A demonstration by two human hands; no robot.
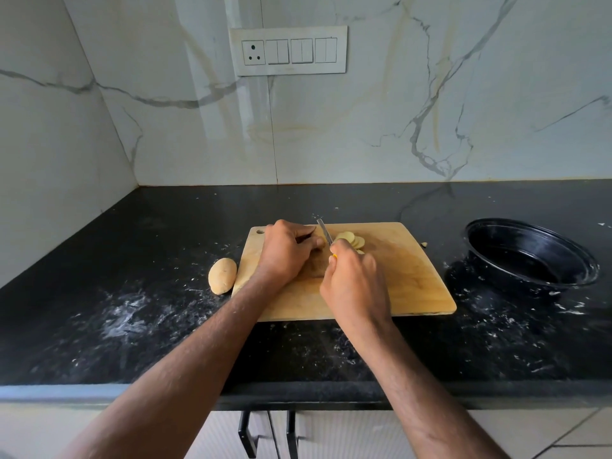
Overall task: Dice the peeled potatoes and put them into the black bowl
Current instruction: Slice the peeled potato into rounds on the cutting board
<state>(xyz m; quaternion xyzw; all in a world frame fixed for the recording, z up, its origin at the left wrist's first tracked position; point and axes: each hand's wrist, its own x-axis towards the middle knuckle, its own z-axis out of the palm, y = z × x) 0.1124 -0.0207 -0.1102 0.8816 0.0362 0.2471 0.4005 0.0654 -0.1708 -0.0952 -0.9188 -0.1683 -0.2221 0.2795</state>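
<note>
Forearms reach from the lower frame over the black countertop [132,326] edge to a wooden cutting board [407,286] at center, bare counter on both sides. Right hand [356,286] grips a yellow-handled knife [326,236], blade tilted up beside fanned potato slices [352,240]. Left hand [288,250] curls over a piece, mostly hidden. Whole peeled potato [222,275] touches the board's left edge. Black bowl [530,256] sits well apart, right.
</note>
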